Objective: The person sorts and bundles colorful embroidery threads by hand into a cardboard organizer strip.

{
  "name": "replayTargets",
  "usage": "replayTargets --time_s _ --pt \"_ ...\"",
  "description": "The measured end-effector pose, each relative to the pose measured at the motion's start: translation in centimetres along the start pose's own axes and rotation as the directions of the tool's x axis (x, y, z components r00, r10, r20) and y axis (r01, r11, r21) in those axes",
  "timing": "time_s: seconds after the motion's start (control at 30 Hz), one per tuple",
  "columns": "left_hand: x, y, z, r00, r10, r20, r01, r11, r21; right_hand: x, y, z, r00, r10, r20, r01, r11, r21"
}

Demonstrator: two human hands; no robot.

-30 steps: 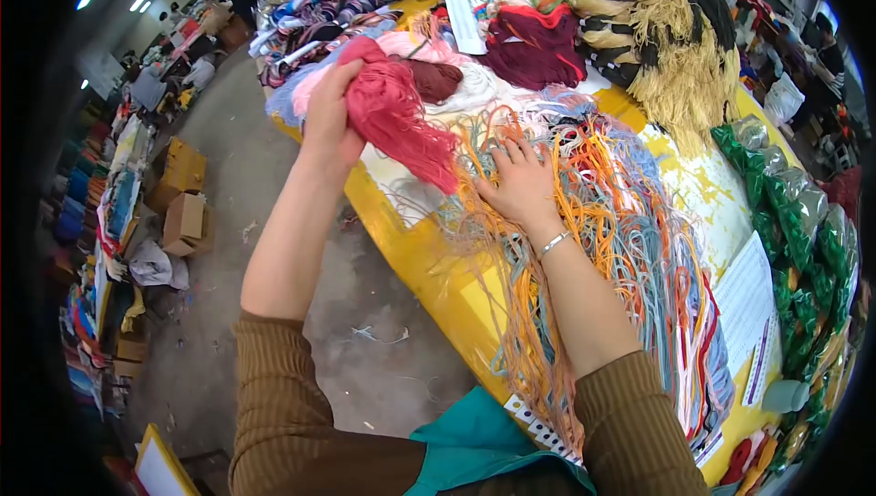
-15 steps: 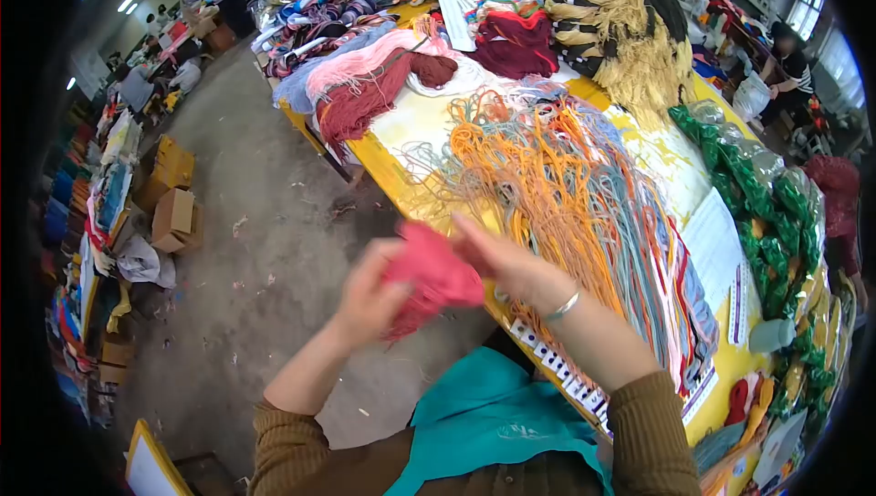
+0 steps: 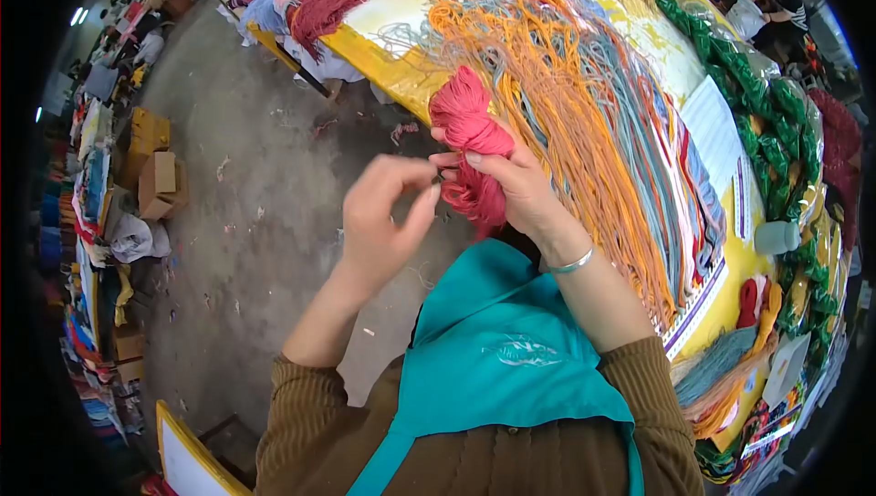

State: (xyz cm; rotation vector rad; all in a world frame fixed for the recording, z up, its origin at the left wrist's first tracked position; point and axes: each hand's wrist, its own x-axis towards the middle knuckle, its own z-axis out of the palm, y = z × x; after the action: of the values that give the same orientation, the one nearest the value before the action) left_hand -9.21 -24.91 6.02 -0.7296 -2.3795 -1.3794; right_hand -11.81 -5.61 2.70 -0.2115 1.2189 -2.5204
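Note:
A pinkish-red yarn skein (image 3: 467, 117), pinched in at its middle, is in my right hand (image 3: 522, 181), with the fingers wrapped around it and the thumb across its front. Its looser lower end hangs under the palm. My left hand (image 3: 388, 213) is just left of the skein, thumb and fingertips drawn together in a pinch close to it. Whatever is between those fingertips is too small to make out. Beyond my right hand, long orange and grey-blue yarn strands (image 3: 557, 104) lie spread across the yellow table (image 3: 379, 62).
Dark red yarn (image 3: 338, 3) hangs over the table's near corner. Green bundles in clear plastic (image 3: 757, 85) line the right side, near a paper sheet (image 3: 714, 135) and a pale jar (image 3: 776, 238). Cardboard boxes (image 3: 162, 186) stand on the floor at left. Another person (image 3: 783, 8) is at the far right.
The skein has turned upright and now sits in my right hand. My left hand has come off its body to a pinch beside it. The view has tipped downward.

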Motion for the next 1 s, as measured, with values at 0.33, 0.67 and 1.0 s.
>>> replayTargets --time_s 0.33,0.67,1.0 --pt "3.4 -2.6 2.8 0.994 -0.095 0.052 0.102 0.983 -0.150 -3.6 -0.8 -0.7 0.986 0.032 -0.164 -0.116 0.839 -0.532" --pt "2.8 -2.1 3.0 0.954 -0.203 0.221 0.249 0.946 -0.207 -3.0 -0.2 0.6 0.758 -0.592 0.272 0.335 -0.004 -0.942" --pt "3.4 -2.6 1.8 0.850 -0.203 0.485 0.350 0.907 -0.234 -4.4 1.3 0.1 0.866 -0.494 -0.082 0.333 0.690 -0.643"
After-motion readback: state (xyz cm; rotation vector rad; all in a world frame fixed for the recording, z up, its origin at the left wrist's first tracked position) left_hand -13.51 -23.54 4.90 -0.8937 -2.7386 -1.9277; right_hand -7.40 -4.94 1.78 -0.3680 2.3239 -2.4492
